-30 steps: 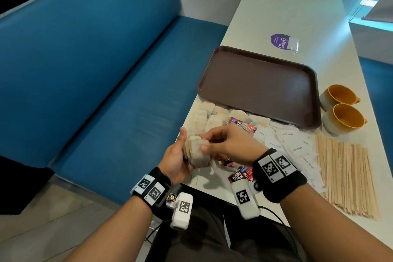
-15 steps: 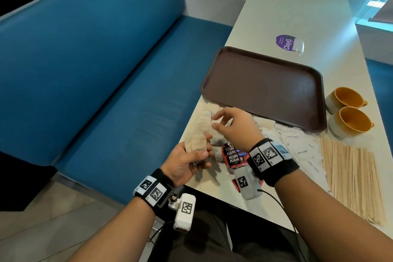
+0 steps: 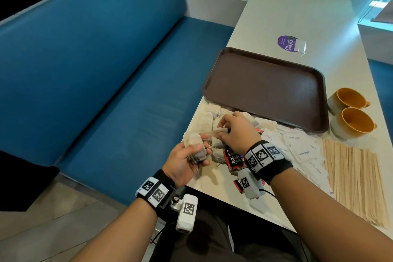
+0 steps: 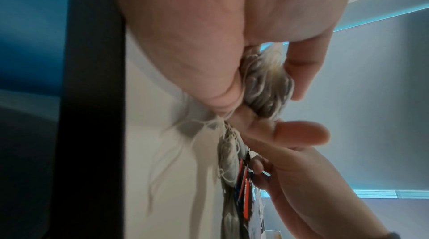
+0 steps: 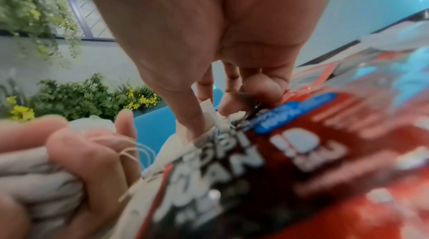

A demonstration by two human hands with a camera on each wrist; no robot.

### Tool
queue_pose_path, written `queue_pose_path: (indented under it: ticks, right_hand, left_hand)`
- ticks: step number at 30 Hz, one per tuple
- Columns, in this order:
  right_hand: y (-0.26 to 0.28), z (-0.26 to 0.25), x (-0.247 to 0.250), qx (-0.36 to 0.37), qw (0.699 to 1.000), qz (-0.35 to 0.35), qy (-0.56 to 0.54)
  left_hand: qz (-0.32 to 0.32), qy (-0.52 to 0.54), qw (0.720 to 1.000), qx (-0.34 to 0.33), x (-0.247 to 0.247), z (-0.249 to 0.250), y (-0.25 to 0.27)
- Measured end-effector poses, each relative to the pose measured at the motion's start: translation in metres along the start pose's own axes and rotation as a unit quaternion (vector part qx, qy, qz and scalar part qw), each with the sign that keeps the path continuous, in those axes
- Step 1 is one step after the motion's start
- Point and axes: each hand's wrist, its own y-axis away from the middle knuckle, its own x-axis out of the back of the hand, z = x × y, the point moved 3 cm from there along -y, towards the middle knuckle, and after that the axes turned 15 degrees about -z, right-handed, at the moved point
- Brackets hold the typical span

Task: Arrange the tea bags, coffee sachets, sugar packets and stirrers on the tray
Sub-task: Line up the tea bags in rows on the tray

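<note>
Brown tray [image 3: 265,89] sits bare; left hand [image 3: 185,161] grips gathered tea bags [image 3: 196,147], right hand [image 3: 236,130] pinches another from the desk [image 3: 297,6].

Left hand [image 4: 209,41] grips a bunch of tea bags [image 4: 267,85], strings [image 4: 185,144] trailing below against the white table [image 4: 162,169]. Right hand [image 4: 301,166] reaches in just beneath, beside red coffee sachets [image 4: 243,188]. Picture blurred.
</note>
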Motion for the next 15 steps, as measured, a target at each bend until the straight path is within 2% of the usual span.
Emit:
queue_pose_path:
  ticks: [8,13,15]
  right_hand:
    - [0.019,0.013,0.011,0.031,0.983,0.052,-0.175]
    - [0.034,0.016,0.021,0.070,0.947,0.095,-0.300]
    - [0.041,0.010,0.023,0.094,0.926,0.075,-0.358]
  left_hand:
    - [-0.046,-0.007,0.999,-0.011,-0.008,0.000,0.002]
    - [0.005,-0.024,1.000,-0.007,-0.005,-0.001,0.001]
    - [0.014,-0.017,1.000,0.003,-0.006,0.000,0.001]
